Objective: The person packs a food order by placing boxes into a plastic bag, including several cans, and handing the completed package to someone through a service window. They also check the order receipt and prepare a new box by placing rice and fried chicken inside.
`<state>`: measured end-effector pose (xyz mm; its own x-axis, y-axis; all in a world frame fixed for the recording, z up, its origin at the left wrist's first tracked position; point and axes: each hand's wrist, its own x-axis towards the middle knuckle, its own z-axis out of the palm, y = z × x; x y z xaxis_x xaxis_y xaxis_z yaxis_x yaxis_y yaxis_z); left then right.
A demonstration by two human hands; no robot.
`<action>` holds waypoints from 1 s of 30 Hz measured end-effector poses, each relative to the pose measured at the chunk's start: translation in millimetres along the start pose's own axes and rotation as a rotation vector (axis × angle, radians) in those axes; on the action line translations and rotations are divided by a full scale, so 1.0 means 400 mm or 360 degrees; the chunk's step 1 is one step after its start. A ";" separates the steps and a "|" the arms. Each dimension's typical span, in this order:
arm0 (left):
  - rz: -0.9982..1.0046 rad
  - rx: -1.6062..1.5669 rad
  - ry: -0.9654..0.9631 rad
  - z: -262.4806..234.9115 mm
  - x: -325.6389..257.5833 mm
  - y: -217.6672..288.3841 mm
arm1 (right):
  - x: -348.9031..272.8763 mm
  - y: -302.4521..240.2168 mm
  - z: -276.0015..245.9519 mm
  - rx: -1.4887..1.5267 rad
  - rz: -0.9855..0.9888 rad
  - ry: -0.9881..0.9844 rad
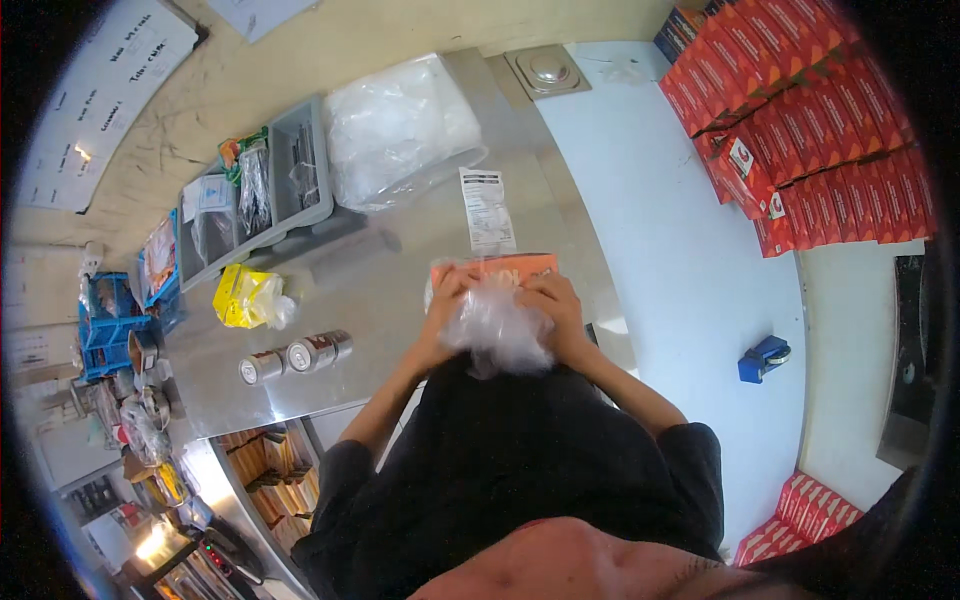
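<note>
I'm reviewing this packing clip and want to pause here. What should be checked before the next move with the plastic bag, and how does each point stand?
1. Both hands on the clear plastic bag: ok; left hand and right hand grip it from either side.
2. Orange box within reach: ok, lying on the metal table just beyond the bag.
3. Bag mouth open: cannot tell, the plastic is crumpled.
4. Paper slip out of the way: ok, beyond the box.
5. Two cans clear of the hands: ok, well to the left.
</note>
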<state>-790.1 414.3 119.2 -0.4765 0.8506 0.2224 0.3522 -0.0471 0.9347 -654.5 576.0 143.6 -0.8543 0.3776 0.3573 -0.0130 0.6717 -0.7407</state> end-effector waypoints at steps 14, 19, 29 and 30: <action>-0.0361 0.0370 -0.0395 0.063 0.053 0.149 | 0.115 -0.097 -0.258 0.0556 0.0202 -0.1297; -0.0130 0.0370 -0.0521 0.104 0.063 0.136 | 0.056 0.053 0.047 0.0943 -0.0092 -0.1267; -0.0077 0.0120 -0.0545 0.080 0.305 0.154 | 0.067 0.080 0.111 0.1393 0.0633 -0.1437; -0.0116 0.0090 -0.0673 0.049 0.325 0.168 | 0.069 0.102 0.118 0.1322 0.0823 -0.1448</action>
<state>-812.6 532.0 205.6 -0.1337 0.9910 0.0118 0.3791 0.0401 0.9245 -703.1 583.6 96.5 -0.8928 -0.3054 -0.3309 0.3825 -0.1264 -0.9153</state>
